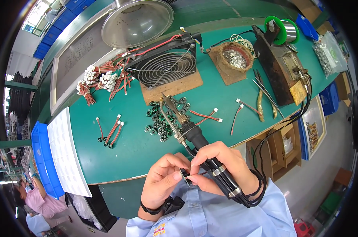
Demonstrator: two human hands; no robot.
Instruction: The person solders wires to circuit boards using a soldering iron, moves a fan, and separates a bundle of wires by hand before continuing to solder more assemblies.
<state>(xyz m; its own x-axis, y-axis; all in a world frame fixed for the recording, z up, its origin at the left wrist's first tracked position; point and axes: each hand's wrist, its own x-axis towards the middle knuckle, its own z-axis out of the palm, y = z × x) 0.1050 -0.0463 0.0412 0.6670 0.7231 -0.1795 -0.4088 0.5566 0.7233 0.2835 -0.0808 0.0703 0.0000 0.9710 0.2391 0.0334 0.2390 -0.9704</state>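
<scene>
My left hand [163, 175] pinches a small dark circuit board [185, 176] between thumb and fingers, close to my chest. Held in my right hand [230, 160] is a black soldering iron [196, 138] with a thin metal feed tube [171, 124] clamped along it. The iron's tip points away from me, above a heap of small green boards [161, 124]. My right thumb and fingertip also reach the board in my left hand; what lies between them is too small to make out. Further left on the mat lie a few boards with red-and-black leads [109, 134].
Behind the heap stands a fan [167, 65], beside bundled connector wires [102, 79]. To the right are a dish of solder scraps [236, 58], pliers [260, 100], tweezers [269, 96], a solder spool [287, 31] and the iron's cables [271, 132]. White trays [66, 152] line the left edge.
</scene>
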